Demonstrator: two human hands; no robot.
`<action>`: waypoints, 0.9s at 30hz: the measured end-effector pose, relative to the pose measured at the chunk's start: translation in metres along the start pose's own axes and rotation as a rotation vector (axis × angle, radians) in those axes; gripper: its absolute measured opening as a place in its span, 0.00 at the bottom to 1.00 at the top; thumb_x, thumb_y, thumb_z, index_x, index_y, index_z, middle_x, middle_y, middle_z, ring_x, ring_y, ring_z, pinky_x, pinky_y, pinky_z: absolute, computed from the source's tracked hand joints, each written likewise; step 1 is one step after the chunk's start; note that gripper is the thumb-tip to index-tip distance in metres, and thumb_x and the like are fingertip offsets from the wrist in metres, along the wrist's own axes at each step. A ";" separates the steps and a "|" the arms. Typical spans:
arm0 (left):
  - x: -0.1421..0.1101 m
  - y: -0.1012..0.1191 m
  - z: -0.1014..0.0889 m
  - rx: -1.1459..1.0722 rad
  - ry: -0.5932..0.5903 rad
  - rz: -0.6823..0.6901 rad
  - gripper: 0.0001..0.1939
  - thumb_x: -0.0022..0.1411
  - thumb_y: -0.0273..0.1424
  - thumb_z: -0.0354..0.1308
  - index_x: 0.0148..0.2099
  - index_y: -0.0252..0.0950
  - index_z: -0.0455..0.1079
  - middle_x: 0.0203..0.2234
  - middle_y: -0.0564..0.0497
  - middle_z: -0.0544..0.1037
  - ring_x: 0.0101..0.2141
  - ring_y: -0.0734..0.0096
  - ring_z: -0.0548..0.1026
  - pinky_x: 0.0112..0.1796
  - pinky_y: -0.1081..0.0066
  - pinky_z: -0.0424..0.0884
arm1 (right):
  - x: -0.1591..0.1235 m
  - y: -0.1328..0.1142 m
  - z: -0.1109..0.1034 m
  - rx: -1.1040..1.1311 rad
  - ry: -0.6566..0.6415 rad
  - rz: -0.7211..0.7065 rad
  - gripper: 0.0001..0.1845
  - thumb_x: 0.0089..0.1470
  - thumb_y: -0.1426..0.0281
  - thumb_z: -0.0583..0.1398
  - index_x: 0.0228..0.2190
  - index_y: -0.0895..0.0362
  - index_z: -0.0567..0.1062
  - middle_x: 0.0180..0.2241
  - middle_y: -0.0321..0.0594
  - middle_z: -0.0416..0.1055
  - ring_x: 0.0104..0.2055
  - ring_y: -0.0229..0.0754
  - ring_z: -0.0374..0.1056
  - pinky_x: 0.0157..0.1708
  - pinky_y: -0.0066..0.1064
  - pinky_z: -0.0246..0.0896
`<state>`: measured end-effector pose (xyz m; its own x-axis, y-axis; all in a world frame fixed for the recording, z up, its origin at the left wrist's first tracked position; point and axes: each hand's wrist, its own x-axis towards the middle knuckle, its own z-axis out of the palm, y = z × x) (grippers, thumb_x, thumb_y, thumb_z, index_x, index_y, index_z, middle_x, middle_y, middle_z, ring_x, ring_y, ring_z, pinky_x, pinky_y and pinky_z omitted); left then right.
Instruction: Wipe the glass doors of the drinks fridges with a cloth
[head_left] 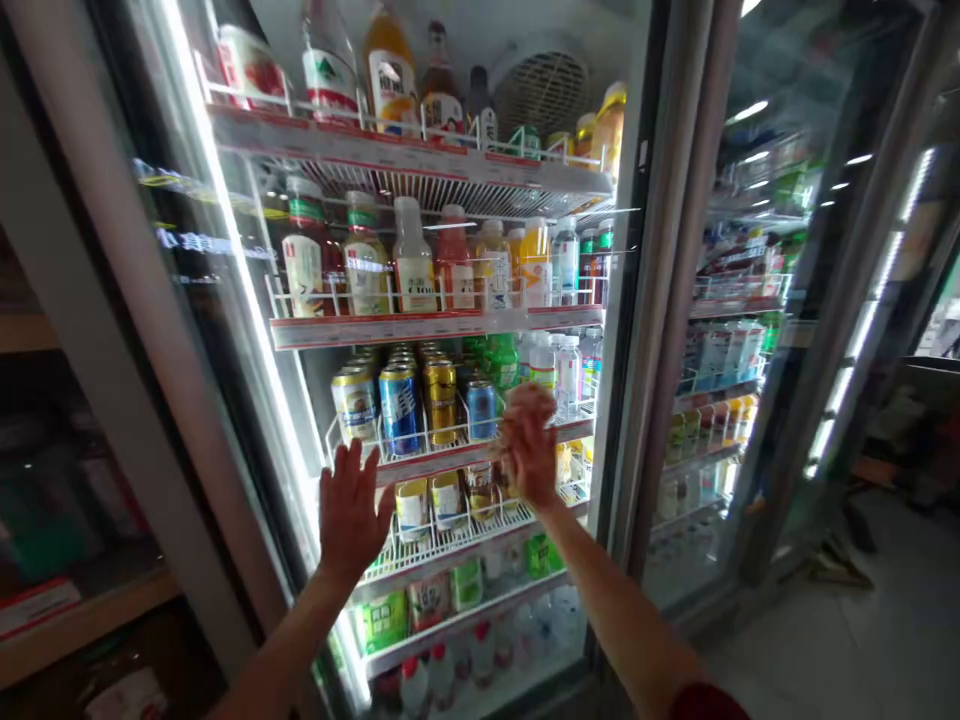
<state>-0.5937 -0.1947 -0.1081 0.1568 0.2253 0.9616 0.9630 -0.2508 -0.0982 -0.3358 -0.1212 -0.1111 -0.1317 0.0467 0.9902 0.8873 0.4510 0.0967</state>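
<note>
A glass cooler door (457, 375) stands in front of me, with shelves of drinks behind it. My right hand (534, 465) is closed on a crumpled, pinkish-brown cloth (525, 405), held up against or just before the glass. Motion smears the cloth's outline. To the left, my left hand (352, 510) is open, palm toward the glass and fingers spread; whether it touches the pane I cannot tell. Behind the two hands are rows of drink cans (397, 405) and a shelf rail (420, 463).
Bottles (416, 255) line the upper shelves. A bright light strip (232, 230) runs down the door's left side. Metal door frames (675, 300) stand to the right, beside another glass-fronted cooler (739, 330). Grey floor (847, 620) shows at lower right, wooden shelving (82, 625) at left.
</note>
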 end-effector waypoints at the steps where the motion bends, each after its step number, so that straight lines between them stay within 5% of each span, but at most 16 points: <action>1: -0.001 0.000 0.001 0.001 -0.007 -0.007 0.36 0.62 0.31 0.50 0.66 0.42 0.37 0.64 0.48 0.43 0.63 0.57 0.45 0.60 0.53 0.46 | 0.002 0.024 -0.003 -0.035 0.077 0.115 0.26 0.58 0.70 0.49 0.58 0.53 0.58 0.63 0.46 0.48 0.65 0.48 0.44 0.58 0.52 0.47; 3: -0.003 0.000 0.003 0.009 -0.005 -0.031 0.36 0.61 0.31 0.50 0.66 0.42 0.36 0.64 0.48 0.43 0.63 0.56 0.44 0.60 0.52 0.46 | 0.008 0.052 -0.004 -0.064 0.190 0.281 0.27 0.58 0.72 0.48 0.59 0.56 0.55 0.64 0.50 0.40 0.66 0.52 0.39 0.56 0.55 0.49; 5: -0.003 0.002 0.006 0.021 0.009 -0.059 0.36 0.61 0.31 0.50 0.66 0.42 0.36 0.65 0.47 0.42 0.63 0.56 0.44 0.60 0.51 0.45 | 0.009 0.044 0.000 -0.011 0.184 0.267 0.29 0.57 0.73 0.48 0.60 0.58 0.51 0.65 0.51 0.35 0.66 0.53 0.36 0.56 0.56 0.49; 9: -0.003 0.006 0.008 0.051 0.011 -0.078 0.36 0.62 0.31 0.51 0.66 0.43 0.36 0.64 0.47 0.42 0.63 0.56 0.44 0.59 0.50 0.45 | -0.008 -0.016 0.006 0.157 -0.103 -0.139 0.29 0.55 0.72 0.51 0.58 0.56 0.57 0.63 0.44 0.49 0.66 0.48 0.39 0.61 0.47 0.45; 11: -0.003 0.006 0.007 0.069 0.002 -0.067 0.36 0.61 0.30 0.51 0.66 0.43 0.37 0.64 0.48 0.43 0.63 0.57 0.44 0.60 0.51 0.45 | -0.019 -0.012 0.002 0.150 -0.177 -0.260 0.26 0.55 0.71 0.51 0.56 0.53 0.62 0.60 0.41 0.56 0.65 0.45 0.42 0.63 0.46 0.39; 13: -0.003 0.007 0.005 0.086 -0.012 -0.067 0.36 0.61 0.30 0.51 0.66 0.43 0.37 0.64 0.48 0.43 0.63 0.57 0.44 0.60 0.52 0.45 | -0.024 0.025 -0.005 0.065 -0.110 -0.151 0.24 0.56 0.71 0.51 0.55 0.52 0.63 0.60 0.43 0.56 0.65 0.46 0.43 0.62 0.51 0.38; 16: -0.003 0.013 0.005 0.103 -0.022 -0.092 0.36 0.62 0.31 0.51 0.66 0.43 0.36 0.65 0.47 0.42 0.63 0.58 0.43 0.60 0.53 0.44 | -0.020 0.084 -0.008 -0.054 0.110 0.224 0.24 0.57 0.71 0.49 0.55 0.56 0.62 0.64 0.49 0.44 0.65 0.52 0.40 0.58 0.57 0.43; 18: -0.003 0.019 0.007 0.117 -0.017 -0.128 0.36 0.62 0.32 0.50 0.66 0.43 0.35 0.65 0.47 0.41 0.63 0.58 0.42 0.60 0.53 0.43 | -0.017 0.086 -0.005 -0.005 0.153 0.324 0.26 0.57 0.71 0.49 0.57 0.59 0.59 0.65 0.51 0.37 0.66 0.55 0.35 0.57 0.57 0.45; 20: -0.003 0.025 0.010 0.141 -0.013 -0.169 0.35 0.63 0.33 0.49 0.66 0.42 0.34 0.65 0.46 0.41 0.63 0.58 0.41 0.60 0.53 0.42 | -0.020 0.056 -0.001 0.132 0.031 0.175 0.28 0.56 0.71 0.49 0.58 0.60 0.57 0.65 0.50 0.38 0.66 0.54 0.33 0.59 0.55 0.44; 23: -0.004 0.030 0.012 0.191 -0.044 -0.221 0.35 0.63 0.34 0.48 0.67 0.40 0.34 0.65 0.45 0.41 0.63 0.56 0.41 0.60 0.51 0.44 | -0.033 0.004 -0.001 0.274 -0.216 -0.263 0.26 0.56 0.70 0.51 0.56 0.56 0.61 0.62 0.41 0.51 0.66 0.44 0.38 0.63 0.44 0.39; 25: -0.006 0.029 0.010 0.219 -0.064 -0.218 0.35 0.63 0.34 0.48 0.67 0.40 0.34 0.64 0.43 0.42 0.63 0.57 0.42 0.60 0.52 0.46 | -0.036 0.003 -0.006 0.278 -0.235 -0.412 0.22 0.56 0.69 0.52 0.54 0.52 0.64 0.59 0.36 0.59 0.65 0.40 0.41 0.65 0.41 0.32; 27: -0.008 0.026 0.007 0.228 -0.086 -0.186 0.35 0.63 0.34 0.48 0.67 0.40 0.35 0.64 0.42 0.44 0.63 0.57 0.44 0.59 0.53 0.47 | -0.026 0.035 -0.011 0.223 -0.145 -0.316 0.21 0.57 0.67 0.52 0.52 0.50 0.66 0.57 0.38 0.61 0.65 0.42 0.44 0.64 0.46 0.28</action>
<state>-0.5687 -0.1967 -0.1196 -0.0180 0.3291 0.9441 0.9998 0.0174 0.0130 -0.2961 -0.1164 -0.1323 -0.4575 -0.0067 0.8892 0.6777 0.6448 0.3536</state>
